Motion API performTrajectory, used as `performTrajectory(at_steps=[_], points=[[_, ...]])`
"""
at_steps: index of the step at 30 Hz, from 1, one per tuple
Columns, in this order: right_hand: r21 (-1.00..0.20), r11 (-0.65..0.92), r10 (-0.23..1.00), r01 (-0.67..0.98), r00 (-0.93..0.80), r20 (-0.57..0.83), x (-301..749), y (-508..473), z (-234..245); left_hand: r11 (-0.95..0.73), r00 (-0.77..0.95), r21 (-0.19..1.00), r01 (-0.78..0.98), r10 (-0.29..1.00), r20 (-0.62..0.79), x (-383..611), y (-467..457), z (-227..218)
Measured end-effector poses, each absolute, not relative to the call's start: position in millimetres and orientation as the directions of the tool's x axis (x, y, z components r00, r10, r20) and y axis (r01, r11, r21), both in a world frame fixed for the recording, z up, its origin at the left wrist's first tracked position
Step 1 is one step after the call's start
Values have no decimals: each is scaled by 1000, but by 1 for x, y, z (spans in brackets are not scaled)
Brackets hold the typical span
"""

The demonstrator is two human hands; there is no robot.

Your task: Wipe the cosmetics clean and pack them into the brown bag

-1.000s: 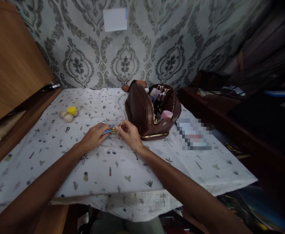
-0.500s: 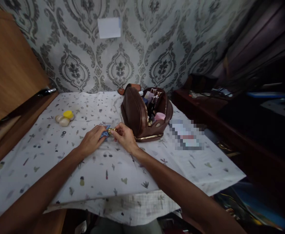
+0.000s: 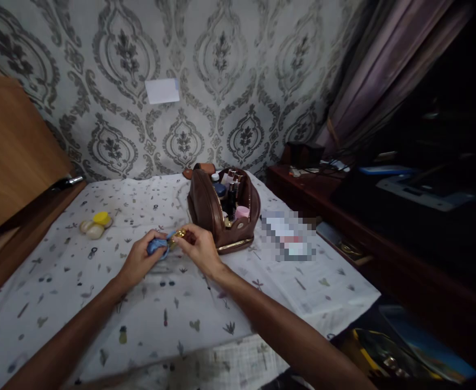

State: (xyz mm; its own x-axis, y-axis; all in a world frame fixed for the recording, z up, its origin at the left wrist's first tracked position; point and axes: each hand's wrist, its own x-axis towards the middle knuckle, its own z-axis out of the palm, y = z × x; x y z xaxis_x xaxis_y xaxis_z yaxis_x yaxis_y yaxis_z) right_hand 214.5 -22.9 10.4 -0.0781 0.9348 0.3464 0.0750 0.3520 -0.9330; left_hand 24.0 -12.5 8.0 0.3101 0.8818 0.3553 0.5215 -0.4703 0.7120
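My left hand [image 3: 138, 260] is closed on a small, crumpled blue fabric piece [image 3: 156, 247] above the printed cloth. Between the thumb and fingers of my right hand [image 3: 201, 250] is a shiny gold-coloured piece [image 3: 178, 236], touching the blue one; fingers partly hide both, and I cannot tell their exact kind. Just beyond my right hand stands a brown leather bag [image 3: 200, 196], unzipped. Inside it show a pink-lidded container [image 3: 242, 212], a dark blue round item [image 3: 220, 190], a white cap [image 3: 215, 177] and several slim bottles.
A small group of pale rounded objects with a yellow one [image 3: 102, 218] lies at the left of the white cloth [image 3: 140, 325]. A flat blurred-out item [image 3: 289, 237] rests right of the bag. Wooden furniture [image 3: 14, 151] borders the left; a dark red desk [image 3: 287, 179] stands right.
The view has turned up and to the right. More of the blue piece now shows between my hands, and the gold piece sits tilted in my right fingers.
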Motion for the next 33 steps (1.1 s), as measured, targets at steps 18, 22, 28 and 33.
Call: performTrajectory(at_steps=[18,22,28,33], points=[[-815,496,761,298,303,574,376,-58,93,-814,774,-126,567,474,419,148,-19,49],[-829,464,796,312,264,544,381,-45,86,-835,797,-145,532,435,418,148,-21,53],[-782,448,847,434,75,527,382,-30,80,-909,846,-55,414,362,393,150,-30,45],[-672,581,809,460,-234,539,388,-21,80,-835,779,-38,548,494,385,135,-41,50]])
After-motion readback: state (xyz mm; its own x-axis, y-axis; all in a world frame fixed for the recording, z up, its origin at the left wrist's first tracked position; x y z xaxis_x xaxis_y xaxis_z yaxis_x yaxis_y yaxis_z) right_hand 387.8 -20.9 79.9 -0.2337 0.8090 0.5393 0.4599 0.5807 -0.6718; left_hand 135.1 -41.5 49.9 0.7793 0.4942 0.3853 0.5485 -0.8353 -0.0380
